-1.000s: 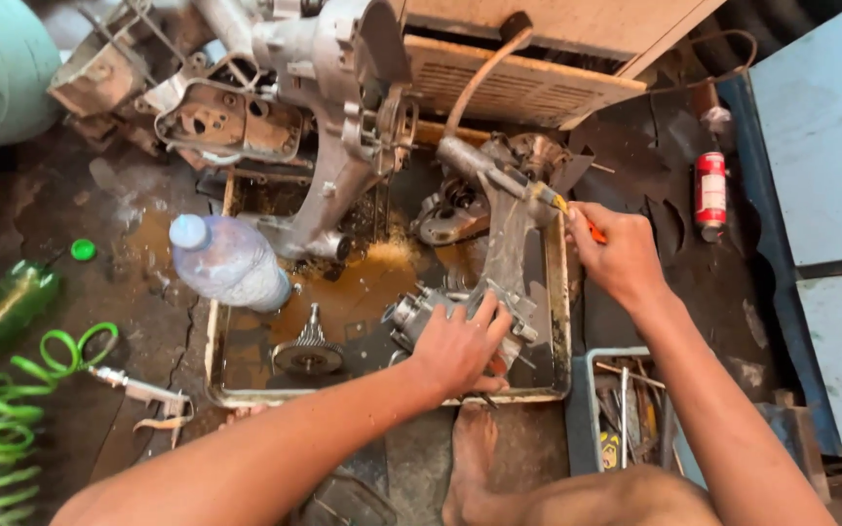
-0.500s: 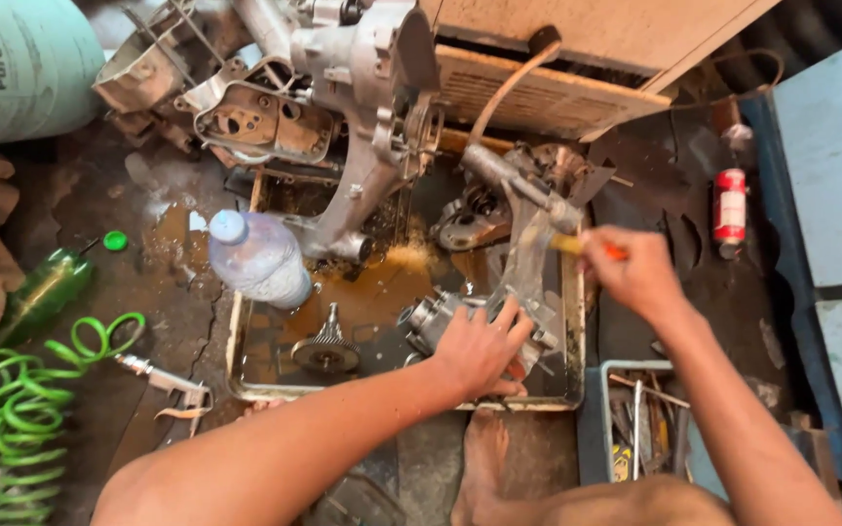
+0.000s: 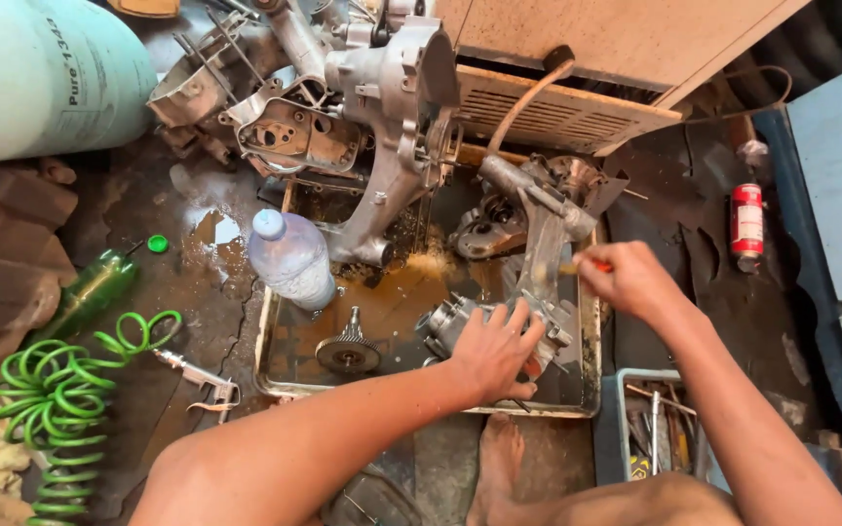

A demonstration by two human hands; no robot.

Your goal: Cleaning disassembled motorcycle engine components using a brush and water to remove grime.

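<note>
Far left: a pale green cylinder (image 3: pixel 46 73) lies on its side at the top, with a green bottle (image 3: pixel 90 292) and a coiled green hose (image 3: pixel 60 390) on the wet floor below it. An air gun (image 3: pixel 197 378) lies just beside the tray's left rim.

Centre: a metal tray (image 3: pixel 275 336) holds brown liquid. A clear plastic bottle (image 3: pixel 292 258) lies across its upper left corner. A gear (image 3: pixel 348 349) on a short shaft stands in the liquid, apart from both hands. A large engine casing (image 3: pixel 382 107) leans over the tray's top edge.

Work piece: a grey engine part (image 3: pixel 543 244) sits in the right half of the tray, long axis running from near edge to far edge, tilted slightly right at the top. Its lower end is under the left hand (image 3: pixel 489 351), whose fingers (image 3: pixel 518 317) are spread and pressed flat on it, steadying it. The right hand (image 3: pixel 626 278) is at the part's right flank, higher up, fingers pinching an orange-handled tool (image 3: pixel 585 265) whose tip points left, into the part. The tip itself is too small to make out. The right hand is nearer the working point; nothing stands between tool and part.

Right: a red can (image 3: pixel 746 219) lies well apart on the dark floor. A tool box (image 3: pixel 635 390) sits just beside the tray's right corner, under the right forearm. A bare foot (image 3: pixel 499 458) rests at the near edge.
</note>
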